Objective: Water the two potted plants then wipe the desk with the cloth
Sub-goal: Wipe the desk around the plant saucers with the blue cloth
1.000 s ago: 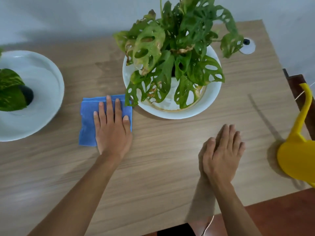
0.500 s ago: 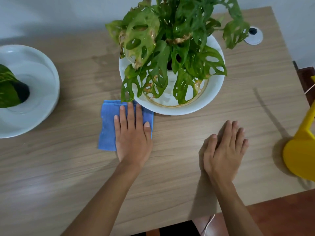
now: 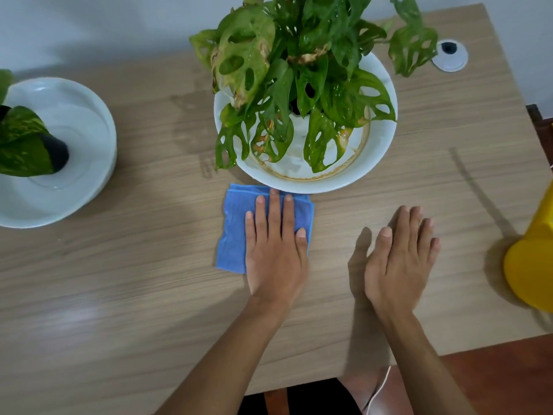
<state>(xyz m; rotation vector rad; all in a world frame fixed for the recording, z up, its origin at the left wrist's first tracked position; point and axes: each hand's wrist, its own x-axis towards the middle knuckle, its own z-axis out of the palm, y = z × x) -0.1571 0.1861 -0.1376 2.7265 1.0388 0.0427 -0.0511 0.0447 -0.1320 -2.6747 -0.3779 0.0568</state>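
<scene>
A folded blue cloth (image 3: 235, 232) lies on the wooden desk (image 3: 119, 295), touching the front rim of the white dish (image 3: 380, 151) that holds the holey-leaved plant (image 3: 299, 70). My left hand (image 3: 275, 250) presses flat on the cloth's right half, fingers pointing at the dish. My right hand (image 3: 398, 259) rests flat on the bare desk just to the right, holding nothing. A second plant (image 3: 21, 145) with variegated leaves sits in a white dish (image 3: 80, 139) at the left edge.
A yellow watering can (image 3: 529, 265) stands at the desk's right edge, partly cut off. A white cable grommet (image 3: 449, 55) sits at the back right corner. Damp streaks (image 3: 191, 130) darken the wood left of the middle dish. The desk's front edge runs below my forearms.
My left hand has slid the cloth to the right along the front of the middle dish. My right hand has stayed flat in about the same place.
</scene>
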